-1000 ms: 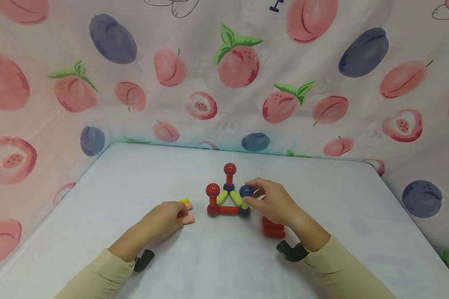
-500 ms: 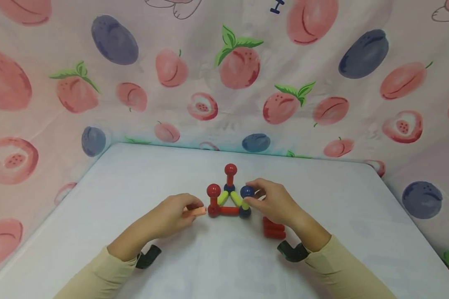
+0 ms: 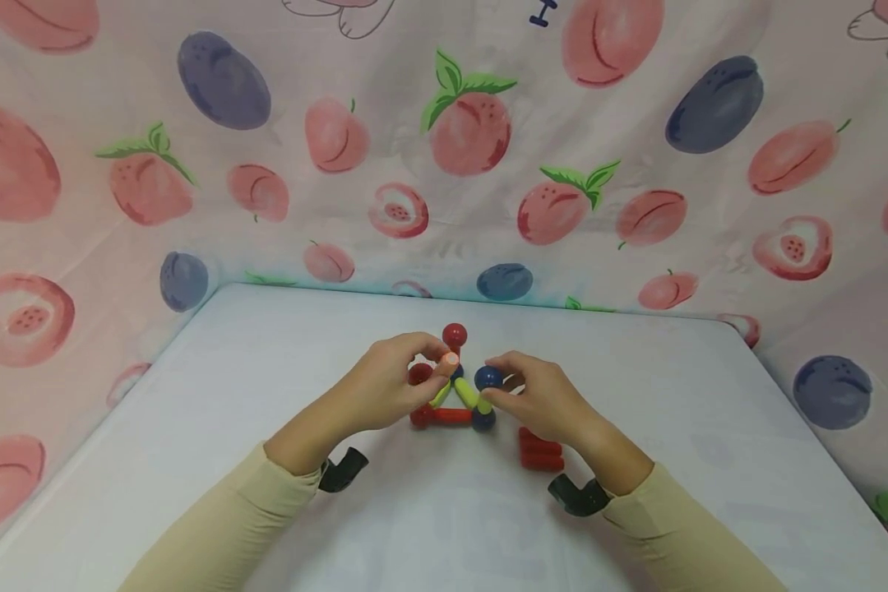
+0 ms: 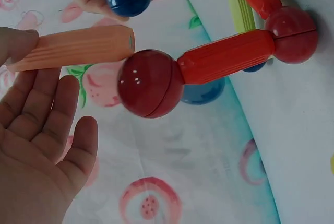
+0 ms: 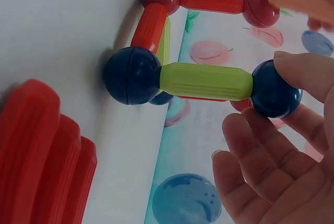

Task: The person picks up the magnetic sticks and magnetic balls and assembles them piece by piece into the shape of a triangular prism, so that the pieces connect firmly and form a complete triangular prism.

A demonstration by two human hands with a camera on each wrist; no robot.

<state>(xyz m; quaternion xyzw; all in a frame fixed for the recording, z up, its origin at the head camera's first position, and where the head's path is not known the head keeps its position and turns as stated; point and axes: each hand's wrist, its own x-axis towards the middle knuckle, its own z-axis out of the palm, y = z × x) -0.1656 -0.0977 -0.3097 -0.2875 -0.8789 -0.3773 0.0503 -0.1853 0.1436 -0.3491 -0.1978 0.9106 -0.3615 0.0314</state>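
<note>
In the head view my left hand (image 3: pixel 385 382) pinches a light orange rod (image 4: pixel 78 47) between thumb and fingers, above the table. The left wrist view has the rod's free end close beside a dark red ball (image 4: pixel 151 83) on top of an upright red rod (image 4: pixel 227 57); whether they touch I cannot tell. My right hand (image 3: pixel 543 399) pinches a dark blue ball (image 5: pixel 276 88) atop an upright yellow-green rod (image 5: pixel 206 81). Both uprights belong to a triangular ball-and-rod frame standing on the table. A third upright at its back carries a red ball (image 3: pixel 455 335).
Several loose red rods (image 3: pixel 540 452) lie together on the white table (image 3: pixel 444 526), below the right hand. A black wrist mount (image 3: pixel 344 470) sits under the left forearm, another (image 3: pixel 577 496) under the right. A fruit-print cloth (image 3: pixel 444 271) hangs behind the table.
My left hand has picked up an orange rod from the small pile at left and carried it right and up to the frame's top. The right hand has stayed on the blue ball.
</note>
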